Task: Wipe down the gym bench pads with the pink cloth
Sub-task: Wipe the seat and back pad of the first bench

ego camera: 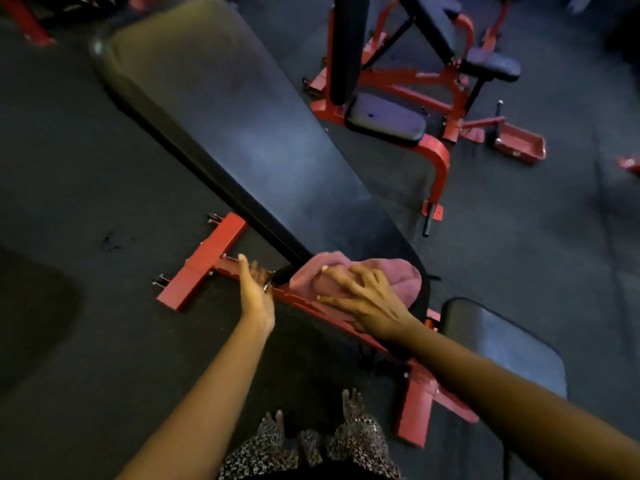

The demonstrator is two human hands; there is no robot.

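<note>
Left hand (256, 292): fingers straight and together, palm turned toward the right, holding nothing. Its fingertips are at the red frame (204, 261) of the bench; cannot tell whether they touch the bar or hover just off it.

Long back pad (242, 116): black, smooth, faint sheen. It runs up and away from both hands to the far left. No wet streak or wipe mark can be made out in this dim light, so how much of it is already cleaned cannot be read from the surface.

Pink cloth (405, 278): bunched into a soft lump, not spread flat. It sits under the right hand on the near end of the back pad, with its folds showing beyond and to the right of the fingers.

Right hand (370, 299): fingers spread wide over the cloth, pressing it down on the pad rather than gripping it.

Seat pad (502, 341): black, to the right of the right forearm and apart from the cloth. No hand on it.

Second bench (384, 119): far beyond the right hand, red frame, small black pads, nothing on it.

Judgement on progress: wiping is under way at the near end of the back pad. The seat pad looks not yet reached, and probably the second bench as well. Task is likely in an early or middle stage.
</note>
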